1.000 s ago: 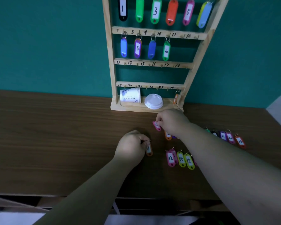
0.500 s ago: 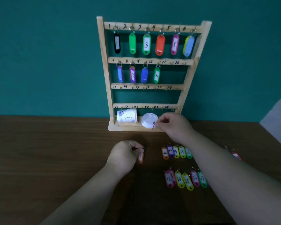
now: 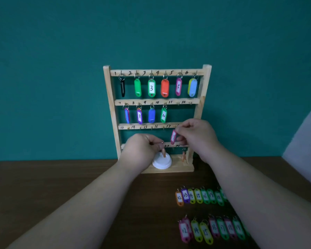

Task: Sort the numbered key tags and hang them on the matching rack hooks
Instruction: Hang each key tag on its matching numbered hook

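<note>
Right grip [image 3: 196, 135] pinches a pink tag [image 3: 173, 137] by its top in front of the rack [image 3: 112, 112], left grip [image 3: 140, 151] pinches an orange tag [image 3: 163, 152] (numbers unreadable), so shaky aim at those tiny hooks [image 3: 178, 104] could drop one onto the desk [image 3: 61, 186].

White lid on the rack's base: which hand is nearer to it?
Left. The left hand sits just above the white lid, its orange tag dangling in front of it. The right hand is higher and further right, pinching a pink tag.
</note>
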